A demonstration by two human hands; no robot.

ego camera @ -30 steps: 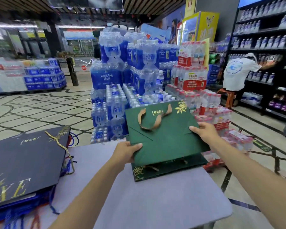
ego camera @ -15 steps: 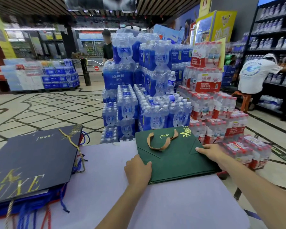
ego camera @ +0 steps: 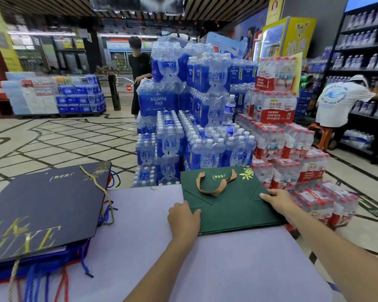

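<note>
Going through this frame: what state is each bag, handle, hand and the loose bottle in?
green bag: folded flat on the table.
brown handle: lying flat on the green bag.
navy bag: folded flat on a stack, cords loose.
left hand: grips the green bag's near-left edge, thumb on top.
right hand: fingers straight, pressing the bag's right side.
loose bottle: upright, capped.

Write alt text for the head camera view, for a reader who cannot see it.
Two hands hold a green gift bag flat on a pale table: the left hand grips its near-left edge, the right hand rests flat on its right side. A stack of navy gift bags lies to the left, and shrink-wrapped water bottle packs are piled behind.
</note>
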